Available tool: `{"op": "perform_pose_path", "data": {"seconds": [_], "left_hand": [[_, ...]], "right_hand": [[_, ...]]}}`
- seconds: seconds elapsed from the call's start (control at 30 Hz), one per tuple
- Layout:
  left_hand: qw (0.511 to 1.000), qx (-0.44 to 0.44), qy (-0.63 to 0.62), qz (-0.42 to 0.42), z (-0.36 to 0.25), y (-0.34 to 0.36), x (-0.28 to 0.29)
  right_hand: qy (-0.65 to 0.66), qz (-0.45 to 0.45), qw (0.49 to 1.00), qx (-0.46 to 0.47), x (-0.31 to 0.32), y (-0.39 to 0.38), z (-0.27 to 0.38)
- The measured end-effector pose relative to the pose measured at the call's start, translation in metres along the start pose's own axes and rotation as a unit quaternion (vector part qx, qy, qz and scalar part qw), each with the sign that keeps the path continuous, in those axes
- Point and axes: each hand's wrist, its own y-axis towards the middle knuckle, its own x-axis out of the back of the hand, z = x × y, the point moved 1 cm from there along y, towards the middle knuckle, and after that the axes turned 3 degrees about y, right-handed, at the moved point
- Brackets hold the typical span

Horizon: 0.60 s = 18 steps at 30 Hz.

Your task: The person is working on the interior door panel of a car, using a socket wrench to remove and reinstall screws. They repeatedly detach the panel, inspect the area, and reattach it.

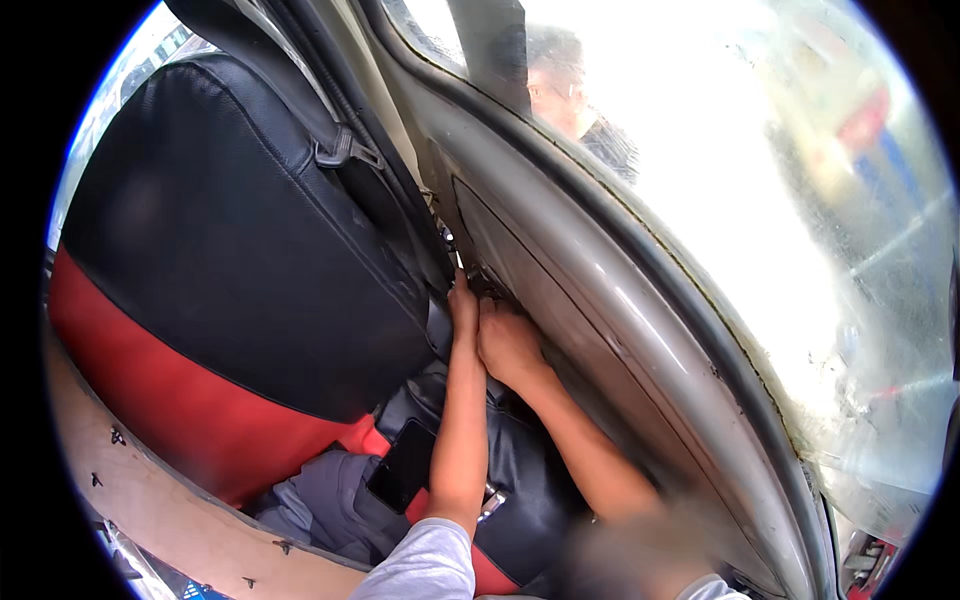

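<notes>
My left hand (pixel 462 300) reaches into the narrow gap beside the dark door pillar, its fingertips at a thin, shiny metal piece (pixel 455 245); what exactly it grips is too small to tell. My right hand (pixel 508 342) is closed right beside it, against the inner edge of the grey door panel (pixel 610 335), with whatever it holds hidden. A black-and-red seat back (pixel 230 230) stands to the left. Below my hands, a dark phone (pixel 398 462) and a small metal object (pixel 492 500) lie on the black-and-red upholstery.
A seat belt buckle (pixel 345 152) hangs at the pillar. Grey cloth (pixel 320 495) lies at the lower left beside a curved tan trim panel (pixel 200 540) with dark clips. Beyond the cloudy window (pixel 790 200), another person (pixel 580 110) is visible outside.
</notes>
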Motion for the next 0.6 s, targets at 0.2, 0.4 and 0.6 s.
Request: {"op": "perform_pose_path", "data": {"seconds": [0.2,0.4,0.6], "left_hand": [[0.984,-0.043,0.157,-0.070,0.013,-0.017,-0.046],[0.993,-0.072,0.049,-0.084,-0.017,-0.046,-0.061],[0.997,-0.063,0.028,-0.029,-0.022,-0.059,-0.059]], "right_hand": [[0.063,0.124,0.987,-0.079,-0.010,0.006,-0.052],[0.039,-0.015,0.994,-0.098,-0.045,-0.002,-0.053],[0.069,-0.133,0.988,-0.022,-0.063,-0.013,-0.065]]}}
